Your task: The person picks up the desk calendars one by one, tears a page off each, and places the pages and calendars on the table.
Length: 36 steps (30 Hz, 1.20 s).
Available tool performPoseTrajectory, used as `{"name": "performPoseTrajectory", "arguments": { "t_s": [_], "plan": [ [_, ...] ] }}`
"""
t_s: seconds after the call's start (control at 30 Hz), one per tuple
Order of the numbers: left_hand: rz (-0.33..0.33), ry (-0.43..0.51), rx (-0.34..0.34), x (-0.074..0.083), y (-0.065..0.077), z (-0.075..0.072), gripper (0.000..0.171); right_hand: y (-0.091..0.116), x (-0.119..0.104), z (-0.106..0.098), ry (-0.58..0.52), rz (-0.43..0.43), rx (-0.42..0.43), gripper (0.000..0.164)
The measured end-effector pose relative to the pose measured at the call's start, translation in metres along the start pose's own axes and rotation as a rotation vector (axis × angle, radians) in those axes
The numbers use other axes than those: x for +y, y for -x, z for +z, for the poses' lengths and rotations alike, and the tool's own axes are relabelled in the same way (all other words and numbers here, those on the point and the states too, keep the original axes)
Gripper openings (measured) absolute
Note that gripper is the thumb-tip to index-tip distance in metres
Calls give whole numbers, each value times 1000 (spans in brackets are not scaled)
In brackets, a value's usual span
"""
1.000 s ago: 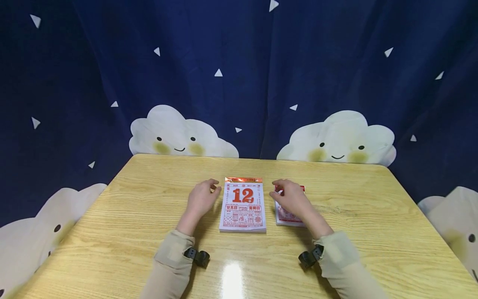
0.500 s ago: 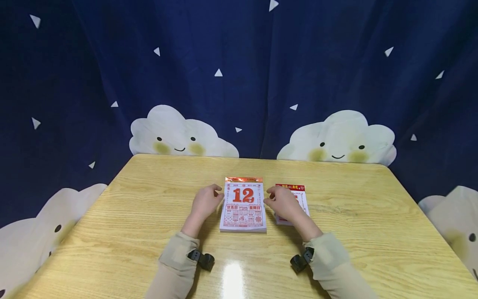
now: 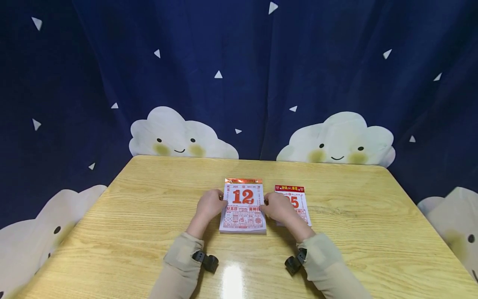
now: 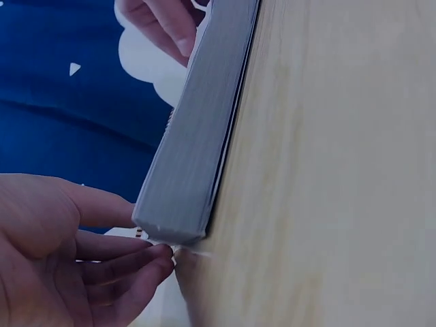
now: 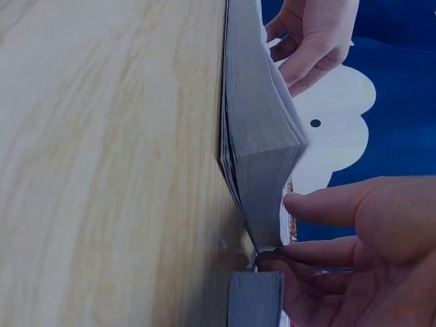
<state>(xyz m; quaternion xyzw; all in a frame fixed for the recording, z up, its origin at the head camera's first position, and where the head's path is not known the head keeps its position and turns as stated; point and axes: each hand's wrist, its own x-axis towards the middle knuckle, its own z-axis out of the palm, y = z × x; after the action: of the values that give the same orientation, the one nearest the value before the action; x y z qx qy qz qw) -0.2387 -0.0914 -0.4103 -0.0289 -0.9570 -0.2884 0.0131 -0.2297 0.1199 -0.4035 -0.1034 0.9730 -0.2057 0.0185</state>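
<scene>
A thick tear-off calendar [image 3: 242, 220] with a big red 12 and a shiny orange-red top strip lies on the table between both hands. My left hand [image 3: 210, 204] grips its left edge, thumb over the top sheet and the other fingers low at the side. On the opposite edge, my right hand [image 3: 277, 207] pinches the pad the same way. From the left wrist, the grey page block [image 4: 197, 122] shows between thumb and fingers of the left hand [image 4: 68, 252]. In the right wrist view, the right hand [image 5: 368, 238] has its thumb on the page face and its fingertips near the underside.
A smaller tear-off calendar [image 3: 289, 189] with a red header lies just right of the large one, partly covered by the right hand and forearm. The wooden table [image 3: 149, 178] reaches back to a dark blue curtain [image 3: 239, 54] printed with smiling clouds.
Both hands have moved inward from beside the large calendar and taken hold of its left and right edges. More of the smaller calendar shows now. Neither calendar has visibly shifted.
</scene>
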Motion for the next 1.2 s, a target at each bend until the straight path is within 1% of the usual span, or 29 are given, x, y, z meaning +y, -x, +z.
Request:
{"name": "performPoseTrajectory", "arguments": {
  "t_s": [0.07, 0.13, 0.37, 0.5, 0.63, 0.8, 0.87, 1.0, 1.1, 1.2],
  "plan": [
    [-13, -6, -10, 1, 0, 1, 14, 0, -2, 0, 17, 11, -13, 24],
    [-20, -12, -19, 2, 0, 1, 11, 0, -3, 0, 25, 24, -24, 23],
    [-34, -30, -45, 2, 1, 1, 16, -2, -5, 0, 44, 62, -49, 20],
    [-29, -4, -28, 2, 1, 2, 19, -2, -6, 0, 9, 100, -54, 20],
    [-34, 38, 9, 4, 2, 3, 26, -2, -5, 1, -38, 117, -30, 21],
    [-71, 136, 21, 6, 3, 3, 32, -1, -3, 2, -72, 129, 3, 26],
    [-84, 173, 28, 6, 2, 3, 33, -2, -3, 2, -90, 140, 7, 26],
    [-81, 220, 52, 5, 1, 4, 30, -2, -2, 4, -115, 160, 27, 29],
    [-84, 277, 65, 3, -1, 4, 29, -1, -3, 6, -165, 170, 60, 31],
    [-93, 343, 70, 2, -1, 4, 30, 0, -3, 8, -250, 184, 97, 32]
  ]
}}
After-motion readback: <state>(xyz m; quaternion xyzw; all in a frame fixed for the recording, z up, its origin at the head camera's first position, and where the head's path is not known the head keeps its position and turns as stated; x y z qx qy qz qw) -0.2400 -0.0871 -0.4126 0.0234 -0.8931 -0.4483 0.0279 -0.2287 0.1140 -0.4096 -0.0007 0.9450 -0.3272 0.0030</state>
